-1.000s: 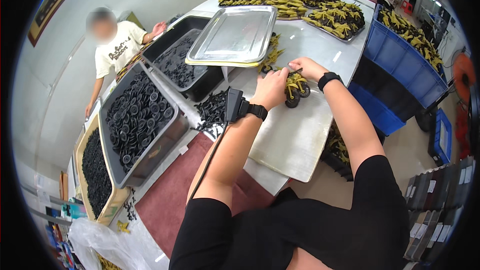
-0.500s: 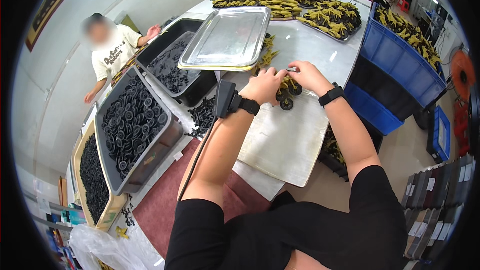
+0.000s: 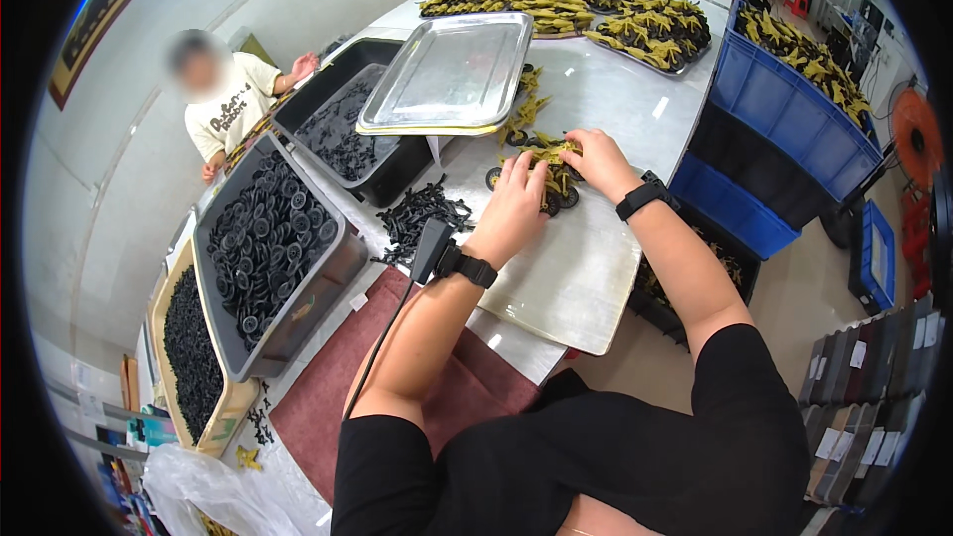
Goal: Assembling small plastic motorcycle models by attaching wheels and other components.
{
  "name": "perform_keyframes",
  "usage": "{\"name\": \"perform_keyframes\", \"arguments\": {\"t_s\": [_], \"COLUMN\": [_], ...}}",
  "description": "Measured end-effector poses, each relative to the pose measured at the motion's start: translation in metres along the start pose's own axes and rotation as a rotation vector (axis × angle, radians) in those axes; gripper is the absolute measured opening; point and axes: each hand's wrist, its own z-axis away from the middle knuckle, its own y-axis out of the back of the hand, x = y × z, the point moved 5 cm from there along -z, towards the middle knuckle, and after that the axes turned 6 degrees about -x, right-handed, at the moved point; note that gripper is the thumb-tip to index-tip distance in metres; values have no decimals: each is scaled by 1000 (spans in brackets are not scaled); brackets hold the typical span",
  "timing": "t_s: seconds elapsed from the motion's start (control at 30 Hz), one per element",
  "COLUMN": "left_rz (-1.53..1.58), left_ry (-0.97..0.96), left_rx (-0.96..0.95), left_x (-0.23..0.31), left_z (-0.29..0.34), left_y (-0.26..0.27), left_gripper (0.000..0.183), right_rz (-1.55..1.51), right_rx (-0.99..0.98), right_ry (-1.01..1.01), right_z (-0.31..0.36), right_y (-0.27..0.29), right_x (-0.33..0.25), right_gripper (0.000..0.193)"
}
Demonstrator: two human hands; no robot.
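A small cluster of yellow toy motorbikes (image 3: pixel 562 185) with black wheels lies near the far end of a pale board (image 3: pixel 566 288). At its left side is my left hand (image 3: pixel 511 206), fingers stretched forward and apart, the fingertips at the toys' edge. My right hand (image 3: pixel 600 163) is at the cluster's right, its thumb and fingers bent in a pinch on one yellow toy. Which part of that toy it grips is hidden. More yellow toys (image 3: pixel 526 111) lie just beyond, beside a metal tray (image 3: pixel 447 74).
On the left stand a grey bin (image 3: pixel 328 283) of black wheels, a cream bin (image 3: pixel 223 422) of small black parts and a black bin (image 3: pixel 392 179). Loose black parts (image 3: pixel 412 223) lie nearby. A blue crate (image 3: pixel 794 104) stands right; a co-worker (image 3: pixel 233 94) is across the table.
My hands have moved apart: the left drew back toward the lower left, the right shifted slightly left. More of the toys now show between them. The co-worker's lower hand moved inward.
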Motion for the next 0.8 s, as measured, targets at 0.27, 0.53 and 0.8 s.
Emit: {"name": "perform_keyframes", "arguments": {"t_s": [0.27, 0.53, 0.8], "left_rz": [92, 194, 53], "left_ry": [257, 234, 174], "left_rx": [112, 191, -154], "left_x": [-29, -28, 39], "left_z": [23, 21, 82], "left_y": [-4, -4, 9], "left_gripper": [62, 52, 51], "right_rz": [-180, -93, -157], "right_rx": [194, -70, -114], "right_ry": [267, 239, 98], "right_z": [20, 28, 20], "right_y": [23, -9, 0], "right_x": [-30, -48, -51], "right_gripper": [31, 40, 36]}}
